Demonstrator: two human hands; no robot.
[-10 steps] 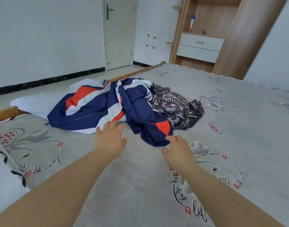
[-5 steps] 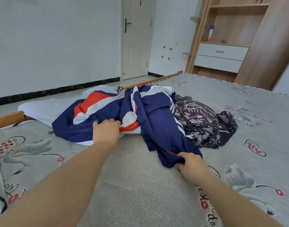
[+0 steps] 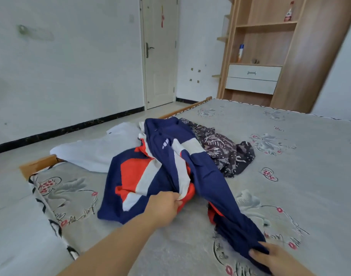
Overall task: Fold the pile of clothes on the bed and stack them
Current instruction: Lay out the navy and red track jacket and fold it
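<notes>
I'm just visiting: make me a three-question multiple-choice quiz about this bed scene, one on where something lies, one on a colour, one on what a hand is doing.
1. Where does the dark patterned garment lie relative to the navy, orange and white jacket?
A. to its right
B. to its left
C. on the floor

2. What colour is the plain garment at the bed's left edge?
A. green
B. white
C. yellow

3. What is the left hand doing?
A. lying flat on the mattress
B. holding a bottle
C. pinching the jacket's fabric

Answers: 1 A, it sits right of the jacket; 2 B, it is plain white; 3 C, fabric is caught between thumb and fingers.
</notes>
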